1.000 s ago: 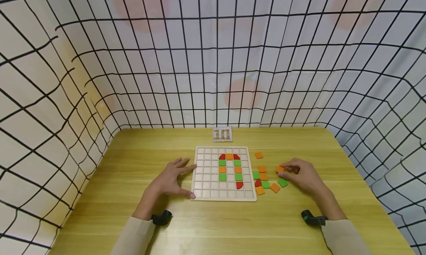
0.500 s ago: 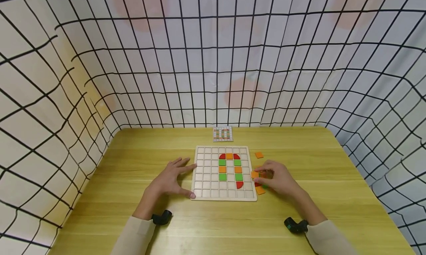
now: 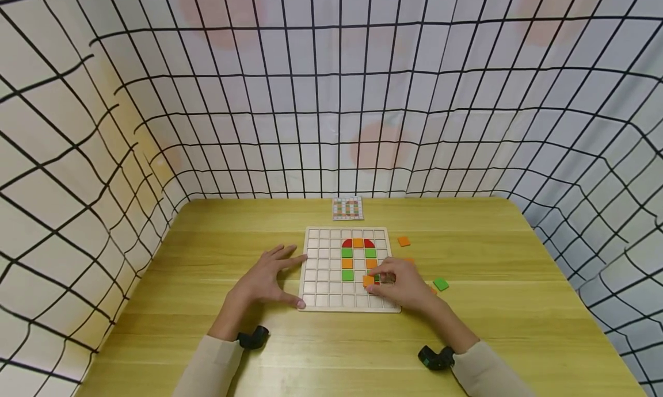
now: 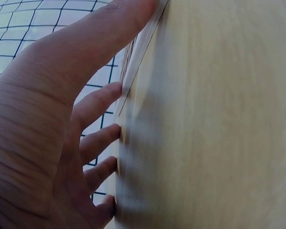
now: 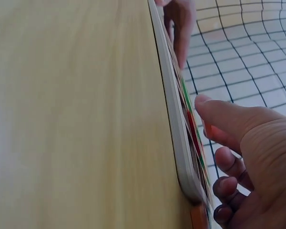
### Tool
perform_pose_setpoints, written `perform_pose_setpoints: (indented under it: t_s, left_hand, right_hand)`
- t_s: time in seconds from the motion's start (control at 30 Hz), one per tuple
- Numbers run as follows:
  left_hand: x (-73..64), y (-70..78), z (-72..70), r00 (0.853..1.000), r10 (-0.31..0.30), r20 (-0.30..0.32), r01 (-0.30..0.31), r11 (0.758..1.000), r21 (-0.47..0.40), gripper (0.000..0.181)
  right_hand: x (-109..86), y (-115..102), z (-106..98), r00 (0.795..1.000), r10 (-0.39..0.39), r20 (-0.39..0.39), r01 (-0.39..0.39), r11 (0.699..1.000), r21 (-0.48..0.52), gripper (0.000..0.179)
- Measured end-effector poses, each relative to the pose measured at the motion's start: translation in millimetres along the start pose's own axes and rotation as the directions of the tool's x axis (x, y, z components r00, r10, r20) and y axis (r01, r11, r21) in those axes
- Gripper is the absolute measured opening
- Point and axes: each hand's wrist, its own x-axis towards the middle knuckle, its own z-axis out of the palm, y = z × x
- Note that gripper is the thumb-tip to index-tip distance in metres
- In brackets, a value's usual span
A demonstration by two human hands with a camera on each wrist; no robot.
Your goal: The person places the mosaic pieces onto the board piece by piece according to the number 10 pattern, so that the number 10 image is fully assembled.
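My right hand (image 3: 401, 282) pinches an orange square tile (image 3: 368, 281) between thumb and fingers, over the lower part of the wooden grid board (image 3: 321, 299). In the right wrist view the orange tile (image 5: 208, 129) shows between the thumb and a finger, just above the board. Red, orange and green tiles lie in the grid as an arch, with a green tile (image 3: 347, 275) ending its left side; my right hand partly covers the arch's lower right. My left hand (image 3: 265, 277) rests with fingers spread, thumb and index finger at the board's left edge.
Loose tiles lie right of the board, among them an orange tile (image 3: 404, 241) and a green tile (image 3: 441, 284); others are hidden behind my right hand. A small pattern card (image 3: 347, 208) lies behind the board. Black mesh (image 3: 339, 109) surrounds the table (image 3: 233, 230).
My right hand has carried the orange tile leftward from the loose tiles to over the board. The left hand has stayed at the board's edge.
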Motion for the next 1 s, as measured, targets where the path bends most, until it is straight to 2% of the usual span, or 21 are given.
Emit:
perform_pose_setpoints:
  t_s: [0.2,0.47,0.7,1.0]
  left_hand:
    - [0.2,0.4,0.3,1.0,0.001,0.006,-0.001,1.0,-0.001,0.11]
    - [1.3,-0.2,0.3,1.0,0.0,0.003,0.0,1.0,0.009,0.11]
    - [1.8,-0.3,0.4,1.0,-0.006,0.004,0.006,1.0,0.013,0.11]
    - [1.5,0.2,0.2,1.0,-0.002,0.005,0.002,1.0,0.012,0.109]
  right_hand:
    - [0.1,-4.0,10.4,1.0,0.006,0.017,-0.005,0.998,-0.058,0.027]
    - [0.3,-7.3,14.1,0.999,-0.035,0.021,0.037,0.992,-0.122,0.028]
    - [0.9,-5.8,15.2,0.997,-0.072,0.013,0.073,0.992,-0.107,0.028]
    - [-1.0,-5.4,5.5,1.0,0.008,-0.008,-0.008,0.999,-0.053,0.028]
